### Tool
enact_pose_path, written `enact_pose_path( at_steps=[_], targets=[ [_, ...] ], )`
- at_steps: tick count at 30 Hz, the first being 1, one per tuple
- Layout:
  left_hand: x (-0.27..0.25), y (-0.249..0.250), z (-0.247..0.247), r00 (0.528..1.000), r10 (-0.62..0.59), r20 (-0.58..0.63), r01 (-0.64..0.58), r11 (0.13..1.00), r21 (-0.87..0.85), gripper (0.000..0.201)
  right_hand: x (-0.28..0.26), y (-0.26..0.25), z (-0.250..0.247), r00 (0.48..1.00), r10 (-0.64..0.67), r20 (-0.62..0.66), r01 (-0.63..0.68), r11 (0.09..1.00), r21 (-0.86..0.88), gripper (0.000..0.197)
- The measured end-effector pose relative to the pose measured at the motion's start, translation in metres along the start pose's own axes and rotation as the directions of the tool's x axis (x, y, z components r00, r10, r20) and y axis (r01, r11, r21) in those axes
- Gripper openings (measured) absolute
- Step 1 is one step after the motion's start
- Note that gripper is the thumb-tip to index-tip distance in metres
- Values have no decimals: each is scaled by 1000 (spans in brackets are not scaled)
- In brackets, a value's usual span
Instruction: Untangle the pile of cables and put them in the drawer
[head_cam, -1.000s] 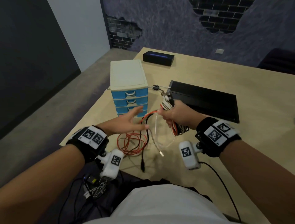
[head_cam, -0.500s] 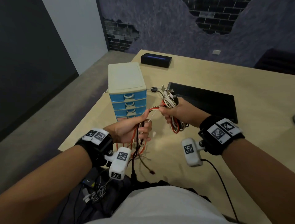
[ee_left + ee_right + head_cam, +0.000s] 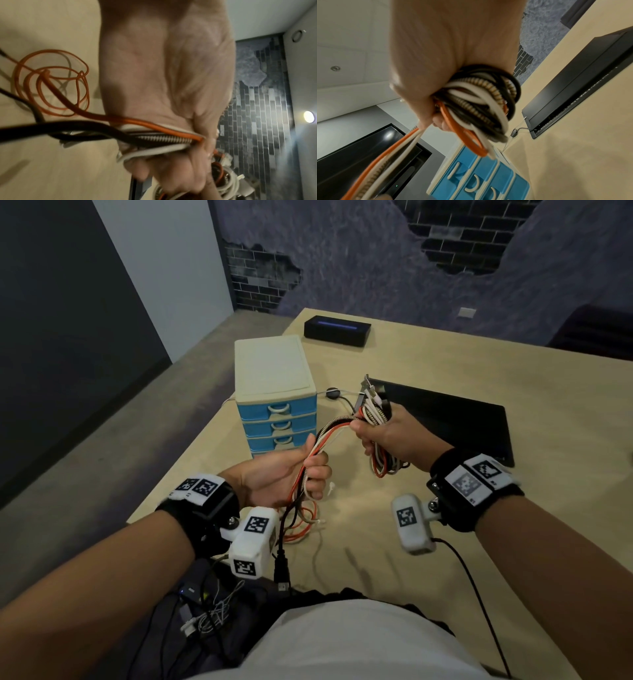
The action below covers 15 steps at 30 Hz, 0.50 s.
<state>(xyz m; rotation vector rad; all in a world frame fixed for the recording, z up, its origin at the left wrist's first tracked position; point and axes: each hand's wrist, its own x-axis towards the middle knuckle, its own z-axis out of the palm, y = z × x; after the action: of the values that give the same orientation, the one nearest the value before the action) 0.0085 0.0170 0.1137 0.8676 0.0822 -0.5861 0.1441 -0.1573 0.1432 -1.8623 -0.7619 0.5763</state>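
A bundle of cables [image 3: 375,412] in orange, white, black and a striped braid runs between both hands above the table. My right hand [image 3: 383,436] grips the coiled part with plugs sticking up; the loops [image 3: 481,106] bulge out of its fist. My left hand [image 3: 301,474] holds the trailing strands [image 3: 164,136] in curled fingers. Loose orange loops [image 3: 301,525] lie on the table below it, and a black plug [image 3: 282,573] hangs over the front edge. The small drawer unit [image 3: 274,392], cream top with blue drawers [image 3: 481,180], stands behind the hands, drawers closed.
A black flat keyboard-like slab [image 3: 452,419] lies right of the drawer unit. A black box with a blue strip [image 3: 337,328] sits at the table's far edge. A thin white cable with a black puck [image 3: 332,393] lies between unit and slab. More wires [image 3: 205,611] hang below the table's front edge.
My left hand, open and reaching a second ago, closed round the trailing strands and lifted them. My right hand rose slightly with the coiled bundle, stretching the cables between the hands.
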Motion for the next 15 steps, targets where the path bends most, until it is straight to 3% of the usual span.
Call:
enact_pose_path(
  at_steps=[5, 9, 12, 15],
  targets=[
    [-4, 1, 5, 994, -10, 109, 4, 998, 59, 28, -1, 3, 3, 999, 41, 10, -41, 995, 93, 9],
    [-7, 6, 13, 999, -25, 23, 16, 942, 334, 30, -2, 6, 3, 995, 84, 49, -92, 978, 189, 11],
    [-1, 5, 26, 984, 121, -127, -25, 811, 585, 32, -1, 8, 3, 980, 180, 85, -198, 925, 325, 26],
    [9, 1, 38, 927, 302, -224, -52, 692, 720, 30, -2, 5, 6, 965, 237, 112, -262, 890, 373, 42]
  ],
)
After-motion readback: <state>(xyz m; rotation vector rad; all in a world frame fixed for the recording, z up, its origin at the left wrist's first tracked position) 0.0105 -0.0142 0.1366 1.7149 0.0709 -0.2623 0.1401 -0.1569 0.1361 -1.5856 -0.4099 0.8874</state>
